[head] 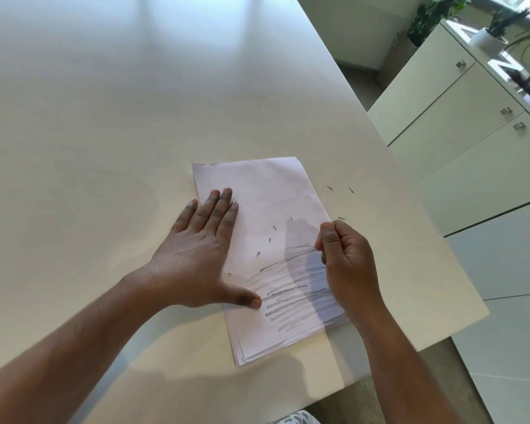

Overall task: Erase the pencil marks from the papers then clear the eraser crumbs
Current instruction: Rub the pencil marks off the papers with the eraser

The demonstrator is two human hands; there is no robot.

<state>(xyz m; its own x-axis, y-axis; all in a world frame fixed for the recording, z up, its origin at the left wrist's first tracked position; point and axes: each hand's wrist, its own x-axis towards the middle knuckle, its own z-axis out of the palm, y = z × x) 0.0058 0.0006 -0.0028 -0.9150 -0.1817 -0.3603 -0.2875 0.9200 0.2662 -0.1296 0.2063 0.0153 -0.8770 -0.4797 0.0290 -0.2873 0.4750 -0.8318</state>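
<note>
Papers (266,209): one stack on counter (104,117). Eraser crumbs (270,240): roughly nine dark slivers. Left hand (196,258) flat, pressing stack. Right hand (346,258) curled; grip contents cannot tell.

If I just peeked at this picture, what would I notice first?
You'd first spot the two hands on the stack of papers near the table's right edge. The left hand presses flat on the papers' left side, and the right hand is curled at the right side; what it holds is hidden. Grey pencil marks cover the lower half, and dark eraser crumbs are scattered above.
</note>
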